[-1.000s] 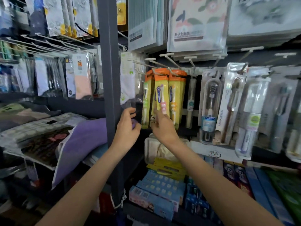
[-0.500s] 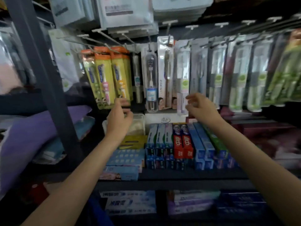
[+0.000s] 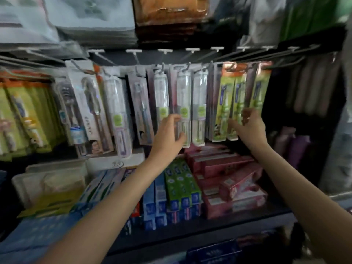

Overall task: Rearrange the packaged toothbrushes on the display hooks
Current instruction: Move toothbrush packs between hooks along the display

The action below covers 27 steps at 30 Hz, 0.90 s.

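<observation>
A shop display filled the view, blurred by head motion: a dark rail of metal display hooks [image 3: 190, 68] ran across the upper middle, with stacked folded goods on the shelf above it and a lower shelf [image 3: 219, 225] of boxed toothpaste [image 3: 181, 189] beneath. Packaged toothbrushes hung in a close row from the hooks, yellow-green cards at far left, clear blister packs [image 3: 182, 107] in the centre, and a group of green carded packs [image 3: 240, 103] with orange tops to the right. Two bare forearms reached up from the bottom of the view. The left hand [image 3: 168, 133] lay against the lower part of a clear blister pack, fingers curled loosely round its edge and thumb near its base; how firmly it gripped could not be told. The right hand [image 3: 247, 128] held the lower ends of the green carded packs, fingers spread over their fronts. These packs looked light, thin and fairly stiff, with slick plastic fronts likely to slip and a punched hole at the top that could tear if pulled sideways; holding the card edges low down and lifting toward the hook tip would probably suit. Room was tight: neighbouring packs touched or overlapped, the upturned hook tips stood just in front, and the toothpaste boxes sat close under the hanging packs.
</observation>
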{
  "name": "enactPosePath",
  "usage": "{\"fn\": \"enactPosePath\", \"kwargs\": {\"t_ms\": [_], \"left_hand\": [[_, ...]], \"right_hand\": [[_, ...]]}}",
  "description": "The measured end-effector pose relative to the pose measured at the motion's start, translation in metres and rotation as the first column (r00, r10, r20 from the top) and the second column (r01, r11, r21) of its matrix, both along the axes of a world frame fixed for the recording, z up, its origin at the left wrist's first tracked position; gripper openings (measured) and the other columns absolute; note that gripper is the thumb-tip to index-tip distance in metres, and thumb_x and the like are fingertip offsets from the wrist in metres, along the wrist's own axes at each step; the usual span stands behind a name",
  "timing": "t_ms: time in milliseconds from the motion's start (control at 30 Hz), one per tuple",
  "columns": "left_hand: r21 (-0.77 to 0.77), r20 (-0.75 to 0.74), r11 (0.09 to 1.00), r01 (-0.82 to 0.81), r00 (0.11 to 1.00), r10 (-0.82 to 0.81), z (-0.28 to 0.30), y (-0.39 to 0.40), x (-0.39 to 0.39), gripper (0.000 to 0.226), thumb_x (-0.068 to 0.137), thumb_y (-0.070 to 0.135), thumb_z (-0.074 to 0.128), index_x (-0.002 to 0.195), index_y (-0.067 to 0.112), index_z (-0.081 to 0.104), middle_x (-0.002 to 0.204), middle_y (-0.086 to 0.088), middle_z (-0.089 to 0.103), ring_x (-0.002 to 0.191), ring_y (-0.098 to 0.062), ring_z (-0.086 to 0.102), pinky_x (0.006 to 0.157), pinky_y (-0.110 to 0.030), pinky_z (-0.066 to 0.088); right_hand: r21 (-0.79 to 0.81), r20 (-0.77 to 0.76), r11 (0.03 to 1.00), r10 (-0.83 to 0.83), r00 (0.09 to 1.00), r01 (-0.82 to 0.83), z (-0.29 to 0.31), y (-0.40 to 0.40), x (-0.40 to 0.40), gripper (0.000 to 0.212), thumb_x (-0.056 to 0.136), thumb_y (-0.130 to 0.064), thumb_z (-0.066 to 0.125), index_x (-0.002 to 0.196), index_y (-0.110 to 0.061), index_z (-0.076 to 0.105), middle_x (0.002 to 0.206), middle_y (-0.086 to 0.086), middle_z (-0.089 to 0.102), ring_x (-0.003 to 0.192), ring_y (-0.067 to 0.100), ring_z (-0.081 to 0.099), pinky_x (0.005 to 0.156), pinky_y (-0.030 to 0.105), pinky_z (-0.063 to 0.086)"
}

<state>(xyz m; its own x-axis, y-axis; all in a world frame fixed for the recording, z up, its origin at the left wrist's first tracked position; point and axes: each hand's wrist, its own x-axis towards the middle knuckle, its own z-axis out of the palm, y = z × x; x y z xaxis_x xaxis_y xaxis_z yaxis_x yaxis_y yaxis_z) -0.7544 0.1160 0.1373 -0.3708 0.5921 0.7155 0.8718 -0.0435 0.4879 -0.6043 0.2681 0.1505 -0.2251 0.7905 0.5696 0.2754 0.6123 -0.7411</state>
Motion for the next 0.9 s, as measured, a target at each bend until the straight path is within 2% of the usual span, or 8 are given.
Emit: {"fn": "enactPosePath", "kwargs": {"t_ms": [167,267,333,433,533,700,767,900], "left_hand": [[0.0,0.01,0.999,0.032,0.999,-0.032,0.0,0.043,0.019,0.033,0.092,0.015,0.053,0.123,0.014,0.044,0.123,0.002,0.047,0.107,-0.005,0.046,0.085,-0.018,0.038],[0.045,0.061,0.997,0.066,0.996,-0.069,0.001,0.055,0.024,0.027,0.092,0.016,0.053,0.118,0.015,0.046,0.113,0.007,0.049,0.097,-0.001,0.048,0.076,-0.01,0.039],[0.11,0.108,0.99,0.091,0.989,-0.102,0.006,0.061,0.028,0.025,0.091,0.015,0.054,0.115,0.014,0.048,0.105,0.01,0.05,0.09,0.002,0.051,0.075,-0.009,0.043],[0.131,0.182,0.98,0.151,0.968,-0.174,0.016,0.07,0.038,0.026,0.09,0.019,0.056,0.115,0.016,0.047,0.101,0.016,0.049,0.089,0.006,0.052,0.074,-0.004,0.041],[0.115,0.248,0.972,0.204,0.942,-0.227,0.024,0.081,0.049,0.025,0.09,0.022,0.056,0.112,0.019,0.043,0.099,0.017,0.048,0.085,0.008,0.051,0.072,-0.003,0.041],[0.273,0.313,0.943,0.193,0.909,-0.276,0.027,0.086,0.052,0.025,0.087,0.01,0.061,0.094,0.026,0.043,0.099,-0.003,0.058,0.075,-0.002,0.058,0.067,-0.014,0.047],[0.328,0.331,0.932,0.151,0.906,-0.263,0.03,0.085,0.047,0.03,0.087,0.003,0.059,0.089,0.028,0.041,0.097,-0.005,0.06,0.072,-0.006,0.06,0.065,-0.02,0.049],[0.313,0.392,0.947,0.064,0.9,-0.19,0.03,0.083,0.035,0.03,0.087,0.0,0.056,0.091,0.026,0.041,0.095,-0.012,0.06,0.076,-0.02,0.06,0.07,-0.034,0.051]], "right_hand": [[0.057,0.073,0.985,0.159,0.985,-0.163,-0.002,0.023,-0.018,0.065,0.083,-0.03,0.068,0.133,-0.006,0.034,0.109,0.009,0.055,0.099,0.024,0.054,0.073,0.027,0.038],[0.11,0.048,0.98,0.161,0.986,-0.166,-0.004,0.031,-0.02,0.059,0.088,-0.017,0.062,0.137,-0.006,0.031,0.089,0.004,0.054,0.082,0.022,0.054,0.065,0.025,0.036],[0.179,-0.003,0.969,0.172,0.985,-0.169,-0.006,0.037,-0.011,0.053,0.089,-0.007,0.056,0.136,-0.004,0.032,0.099,0.011,0.06,0.082,0.023,0.055,0.06,0.02,0.032],[0.25,0.046,0.945,0.208,0.977,-0.212,-0.001,0.044,0.006,0.053,0.087,0.0,0.055,0.136,-0.003,0.036,0.115,0.015,0.059,0.098,0.025,0.056,0.065,0.016,0.029],[0.296,0.235,0.886,0.296,0.926,-0.358,0.007,0.048,0.012,0.051,0.083,0.008,0.053,0.132,-0.004,0.044,0.111,0.017,0.061,0.096,0.026,0.057,0.066,0.018,0.031],[0.236,0.283,0.832,0.435,0.855,-0.501,-0.003,0.047,0.016,0.051,0.083,-0.005,0.063,0.131,-0.012,0.048,0.11,0.007,0.054,0.097,0.02,0.054,0.08,0.021,0.039],[0.207,0.209,0.855,0.437,0.875,-0.476,-0.002,0.058,0.018,0.044,0.084,-0.02,0.066,0.126,-0.016,0.055,0.117,0.009,0.051,0.106,0.019,0.051,0.09,0.025,0.04],[0.194,0.058,0.964,0.173,0.983,-0.181,0.01,0.086,0.014,0.048,0.086,-0.027,0.063,0.129,-0.009,0.048,0.126,0.013,0.05,0.116,0.025,0.05,0.094,0.029,0.038]]}}
